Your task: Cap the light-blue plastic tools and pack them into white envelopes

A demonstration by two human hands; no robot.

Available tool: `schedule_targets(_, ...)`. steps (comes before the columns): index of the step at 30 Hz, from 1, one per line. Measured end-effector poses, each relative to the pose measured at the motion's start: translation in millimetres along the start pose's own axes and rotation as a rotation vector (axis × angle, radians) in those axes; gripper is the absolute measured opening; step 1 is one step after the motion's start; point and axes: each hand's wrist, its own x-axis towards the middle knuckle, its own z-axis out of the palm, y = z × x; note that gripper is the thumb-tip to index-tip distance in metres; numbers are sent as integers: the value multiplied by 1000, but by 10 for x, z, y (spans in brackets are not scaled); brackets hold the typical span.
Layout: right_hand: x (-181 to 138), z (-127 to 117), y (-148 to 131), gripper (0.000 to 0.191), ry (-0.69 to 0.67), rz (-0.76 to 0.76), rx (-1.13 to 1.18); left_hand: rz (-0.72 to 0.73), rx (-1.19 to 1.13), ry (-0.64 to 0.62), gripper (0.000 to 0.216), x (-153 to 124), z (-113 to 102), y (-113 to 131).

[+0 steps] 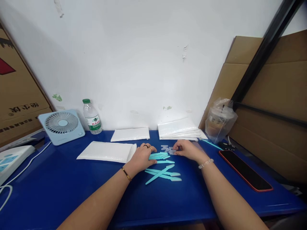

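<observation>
My left hand [142,156] is closed, thumb and fingers around the handle ends of a bunch of teal eyebrow razors [159,156]. Several more razors [163,174] lie loose and crossed on the table just in front of it. Beyond the bunch is a small group of clear plastic pieces [168,149]. At their right edge, my right hand [185,149] has its thumb and index finger pinched on one of these pieces; its fingertips partly hide it. A white padded mailer [103,151] lies left of my left hand, its open end towards the wrist.
More white mailers [130,134] and a stack of mailers [178,128] rest against the wall. A blue fan [62,124] and water bottle [92,118] stand left. At right are a bagged drink cup [218,123], another teal razor [212,144] and a phone [246,169] on the blue table [134,204].
</observation>
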Motion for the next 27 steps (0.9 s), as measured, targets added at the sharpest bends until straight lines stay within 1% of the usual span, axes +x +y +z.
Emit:
schedule_targets(2, -22, -6, -51, 24, -36, -40, 39, 1, -1, -14, 38, 10, 46, -20)
schedule_targets(3, -37, -11, -81, 25, -88, -70, 68, -4, -1, -31, 34, 16, 62, -29)
schedule_targets(5, -67, -10, -146, 28, -235, -124, 99, -19, 6, -59, 26, 30, 77, -39)
schedule_targets(7, -90, 14, -207, 30, -354, -162, 78, -30, 12, -50, 26, 37, 71, -35)
schedule_targets(10, -103, 79, -273, 26, -427, -180, 31, -29, -3, 18, 28, 22, 35, 13)
schedule_targets(12, -101, 115, -295, 23, -446, -160, 32, 1, -47, 24, 28, 1, 5, 72)
schedule_targets(15, -96, 121, -299, 24, -391, -136, 66, 82, -120, -115, 26, -23, -25, 160)
schedule_targets(17, -93, 94, -273, 24, -336, -135, 74, 105, -123, -168, 22, -20, -30, 187)
schedule_targets(18, -90, 75, -248, 23, -309, -128, 66, 101, -111, -159, 21, -13, -30, 186)
schedule_targets(21, -66, 13, -124, 19, -209, -61, 16, 65, -70, -77, 21, 13, -26, 140)
schedule_targets(25, -8, -16, 34, 16, -103, 18, -42, 32, -26, -31, 19, 16, 3, 81)
schedule_targets(26, 2, -13, 47, 16, -79, 18, -57, 28, -20, -24, 25, 12, 18, 77)
schedule_targets(27, 6, -7, 44, 17, -51, 11, -68, 21, -17, -21, 35, 8, 35, 74)
